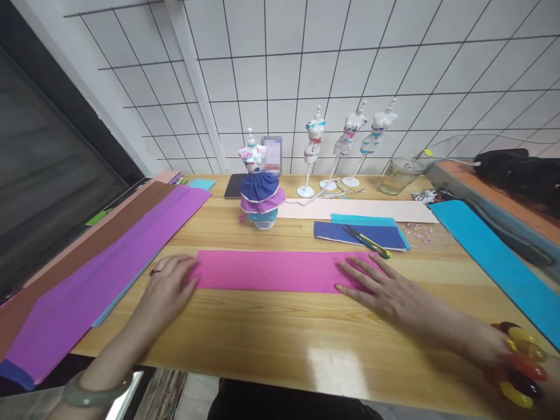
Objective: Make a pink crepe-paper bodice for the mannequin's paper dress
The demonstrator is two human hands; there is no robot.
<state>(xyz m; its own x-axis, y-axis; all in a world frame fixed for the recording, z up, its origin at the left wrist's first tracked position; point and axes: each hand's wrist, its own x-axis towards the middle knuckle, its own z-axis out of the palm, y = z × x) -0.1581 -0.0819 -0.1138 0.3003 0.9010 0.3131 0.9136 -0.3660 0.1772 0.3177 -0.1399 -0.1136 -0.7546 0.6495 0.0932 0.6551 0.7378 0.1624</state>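
Note:
A bright pink strip (266, 271) lies flat across the middle of the wooden table; I cannot tell whether it is paper or cloth. At its left end rests my left hand (172, 286), fingers a little bent and the thumb apart, touching the edge. My right hand (380, 286) lies with spread fingers on the strip's right end and covers part of it. Just beyond, yellow-handled scissors (367, 240) lie on a folded dark blue piece (328, 230). Behind the strip stands a small dress form (251, 154) in a tiered skirt (262, 195) of blue, purple and teal.
Three more small white dress forms (314, 146) stand near the tiled wall. Purple (114, 262) and brown (83, 245) sheets cover the left side. A pale pink strip (363, 210), a glass jar (400, 175) and a blue strip (494, 262) are to the right.

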